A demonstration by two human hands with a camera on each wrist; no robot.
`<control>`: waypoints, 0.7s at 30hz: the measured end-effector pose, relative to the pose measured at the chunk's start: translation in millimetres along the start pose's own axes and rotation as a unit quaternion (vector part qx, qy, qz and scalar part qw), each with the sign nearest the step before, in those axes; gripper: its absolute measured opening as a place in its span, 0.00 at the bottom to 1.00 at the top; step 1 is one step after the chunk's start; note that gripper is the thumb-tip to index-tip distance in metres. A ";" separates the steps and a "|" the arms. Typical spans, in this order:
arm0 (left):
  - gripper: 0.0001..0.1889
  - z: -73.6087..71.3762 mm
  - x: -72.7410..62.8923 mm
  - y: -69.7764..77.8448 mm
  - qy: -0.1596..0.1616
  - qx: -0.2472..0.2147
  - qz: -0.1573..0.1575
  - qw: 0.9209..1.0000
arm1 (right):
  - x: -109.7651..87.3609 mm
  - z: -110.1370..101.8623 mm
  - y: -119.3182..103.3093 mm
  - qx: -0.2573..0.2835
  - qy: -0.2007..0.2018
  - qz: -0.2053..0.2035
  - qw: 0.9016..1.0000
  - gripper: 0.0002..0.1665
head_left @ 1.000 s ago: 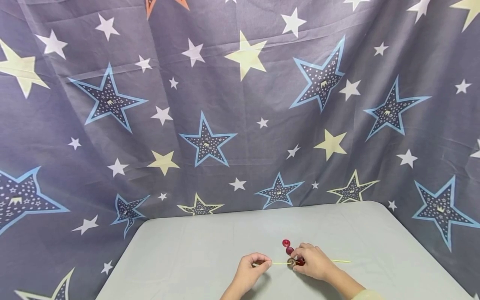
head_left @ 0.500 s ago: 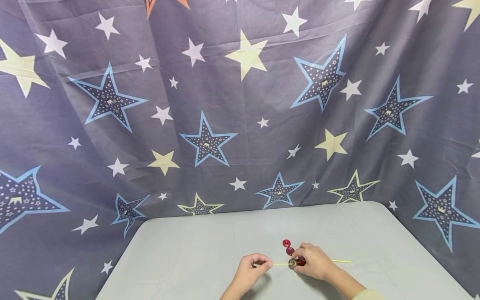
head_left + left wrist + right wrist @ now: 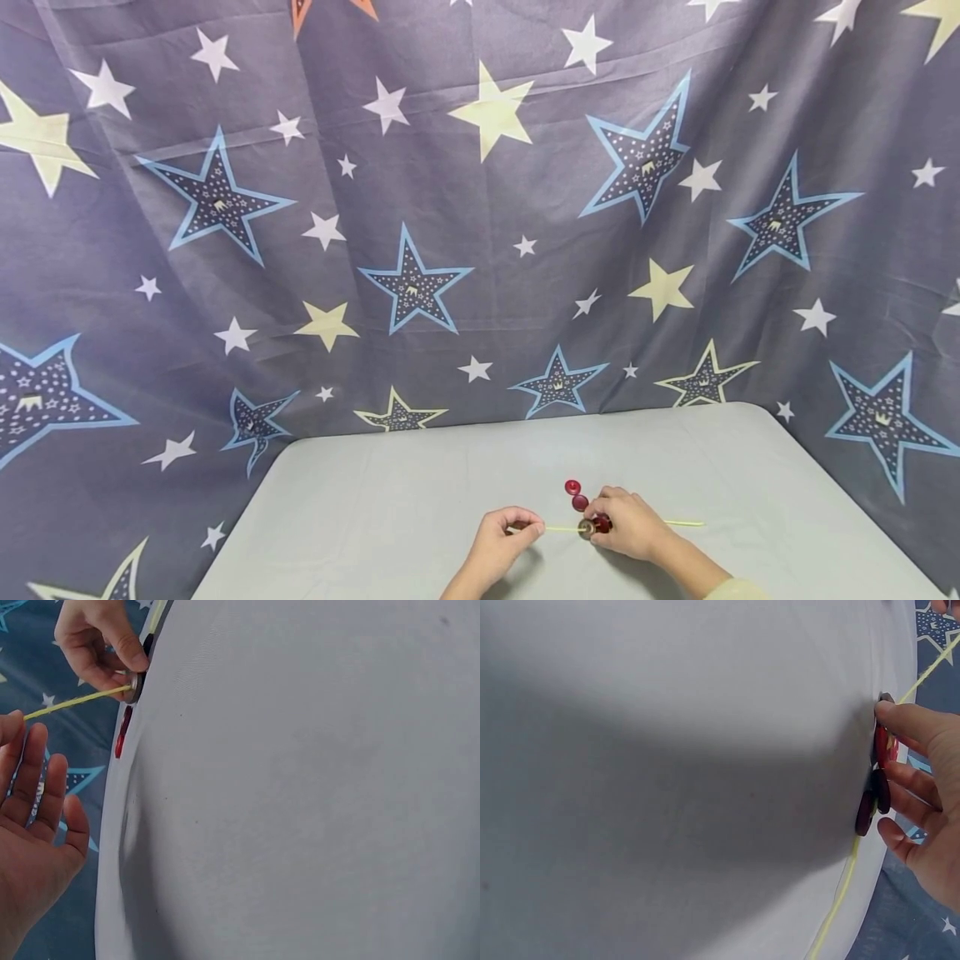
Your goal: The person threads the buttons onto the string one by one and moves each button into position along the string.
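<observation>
Since a second ago, I see the brown button [image 3: 587, 529] shifted slightly right. Left hand [image 3: 497, 540] pinches the yellow string [image 3: 82, 700]; red buttons [image 3: 581, 503] lie on the table [image 3: 375, 517] behind; right hand [image 3: 628, 525] grips the threaded brown button, yellow string emerging rightward.

Over the bench [image 3: 375, 517], the cord [image 3: 562, 528] stretches from the left hand [image 3: 501, 537] rightward to a button [image 3: 586, 530] at the right hand [image 3: 628, 525], emerging right of that hand. Two more buttons [image 3: 580, 502] lie just behind that button; the cloth [image 3: 457, 367] hangs behind the bench.
</observation>
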State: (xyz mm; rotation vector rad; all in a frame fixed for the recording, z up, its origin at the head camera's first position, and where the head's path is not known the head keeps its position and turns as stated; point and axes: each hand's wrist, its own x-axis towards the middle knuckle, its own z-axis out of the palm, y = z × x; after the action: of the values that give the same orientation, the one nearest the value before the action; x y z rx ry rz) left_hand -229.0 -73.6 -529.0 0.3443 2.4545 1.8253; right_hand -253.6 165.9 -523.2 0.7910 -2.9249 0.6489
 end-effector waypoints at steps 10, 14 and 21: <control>0.08 0.9 -0.1 -2.5 0.003 -0.008 0.062 0.998 | 0.0 -5.1 -1.8 0.002 0.008 -0.010 1.000 0.12; 0.08 1.9 2.0 -1.2 0.012 -0.008 0.037 0.999 | 0.8 -7.4 -2.0 0.015 0.023 -0.024 0.999 0.11; 0.06 4.5 7.5 -2.1 0.035 0.010 0.016 0.999 | 3.4 -9.0 -3.3 0.114 0.034 -0.034 0.992 0.11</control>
State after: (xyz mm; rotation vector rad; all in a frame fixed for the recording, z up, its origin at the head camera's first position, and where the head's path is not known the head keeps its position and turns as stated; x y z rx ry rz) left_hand -235.8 -68.4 -531.8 0.3273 2.5285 1.8582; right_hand -255.5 165.3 -513.3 0.8642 -2.7827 0.9947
